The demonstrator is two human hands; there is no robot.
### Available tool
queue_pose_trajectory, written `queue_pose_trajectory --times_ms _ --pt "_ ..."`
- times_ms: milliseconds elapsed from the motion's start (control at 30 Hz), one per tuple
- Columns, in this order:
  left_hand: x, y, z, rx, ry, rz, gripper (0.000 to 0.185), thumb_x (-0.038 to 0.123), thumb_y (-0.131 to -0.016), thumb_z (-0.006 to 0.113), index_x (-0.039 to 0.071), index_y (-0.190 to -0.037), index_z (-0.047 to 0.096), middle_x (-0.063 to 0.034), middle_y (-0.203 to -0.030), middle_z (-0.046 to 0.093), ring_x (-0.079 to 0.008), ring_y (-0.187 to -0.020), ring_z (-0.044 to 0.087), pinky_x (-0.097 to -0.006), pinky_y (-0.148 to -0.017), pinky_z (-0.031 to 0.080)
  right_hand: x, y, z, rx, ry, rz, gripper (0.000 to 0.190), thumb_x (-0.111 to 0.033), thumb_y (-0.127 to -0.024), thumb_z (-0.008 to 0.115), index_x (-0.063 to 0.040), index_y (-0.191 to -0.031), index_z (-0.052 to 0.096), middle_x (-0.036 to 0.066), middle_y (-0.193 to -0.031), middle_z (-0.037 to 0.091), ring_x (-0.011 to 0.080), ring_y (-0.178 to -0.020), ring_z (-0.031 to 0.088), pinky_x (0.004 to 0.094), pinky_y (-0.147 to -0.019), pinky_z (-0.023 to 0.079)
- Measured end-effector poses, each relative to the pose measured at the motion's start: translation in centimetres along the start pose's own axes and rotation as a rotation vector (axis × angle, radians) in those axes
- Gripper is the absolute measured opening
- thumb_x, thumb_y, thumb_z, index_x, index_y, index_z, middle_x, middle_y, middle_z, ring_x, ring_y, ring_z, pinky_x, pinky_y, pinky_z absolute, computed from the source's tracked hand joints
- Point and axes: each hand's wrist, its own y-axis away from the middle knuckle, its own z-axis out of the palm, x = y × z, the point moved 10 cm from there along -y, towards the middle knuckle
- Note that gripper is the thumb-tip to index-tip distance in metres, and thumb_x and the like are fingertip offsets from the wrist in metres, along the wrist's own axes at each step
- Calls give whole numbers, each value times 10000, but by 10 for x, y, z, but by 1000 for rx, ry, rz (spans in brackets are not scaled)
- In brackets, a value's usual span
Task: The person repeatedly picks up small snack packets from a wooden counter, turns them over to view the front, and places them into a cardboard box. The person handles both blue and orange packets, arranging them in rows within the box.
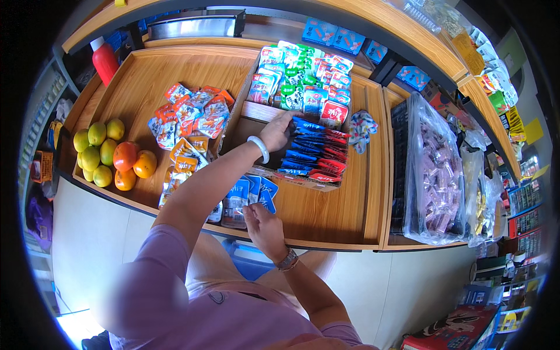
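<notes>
My left hand (278,131), with a pale bangle at the wrist, reaches into an open cardboard box (247,127). Its fingertips are at the upper end of a row of blue snack packets (302,145); whether they grip one is hidden. Red packets (333,151) stand beside the blue ones. Farther back in the box are green packets (292,96) and white-and-blue packets (262,85). My right hand (264,225), wearing a wristwatch, is bent over the tray's near edge, beside blue packets (236,197) lying on the wood; its grip is unclear.
Orange-and-white packets (190,111), brown-and-white packets (181,168), green-yellow fruits (90,158) and orange fruits (125,156) lie on the wooden tray (306,218). A patterned scrunchie (362,127) lies right of the box. A plastic-lined crate (437,175) stands farther right. Wooden shelf edges (420,33) curve overhead.
</notes>
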Motion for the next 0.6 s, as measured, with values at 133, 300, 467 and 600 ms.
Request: queue_pose_trajectory --times_ms 133,300,467,600 --pt "3 1 3 -3 57 38 555 -142 -889 527 87 -1394 517 -154 -1121 607 -275 -1043 603 -354 -960 485 0 0 -1 22 -14 -8 206 -215 -973 695 -30 -898 644 153 -720 667 293 -570 648 354 -485 470" --pt "-6 5 6 -43 126 -28 623 -202 -853 475 86 -1405 503 -128 -1191 604 -254 -1090 599 -349 -988 482 -6 2 2 -23 81 -54 185 -223 -977 675 -54 -913 636 128 -747 695 301 -620 679 386 -513 516" --pt "-10 2 2 33 138 60 655 -211 -838 464 85 -1422 479 -120 -1245 600 -242 -1135 599 -345 -1044 467 -5 1 -2 53 65 -73 156 -182 -962 689 -37 -968 632 138 -791 666 308 -660 654 388 -538 492" --pt "-11 3 -17 184 57 192 585 -112 -933 473 100 -1477 434 -122 -1264 601 -229 -1171 597 -346 -1047 467 -5 2 -5 125 238 -112 233 -174 -932 691 -28 -1096 614 164 -1031 644 349 -940 626 448 -767 506"
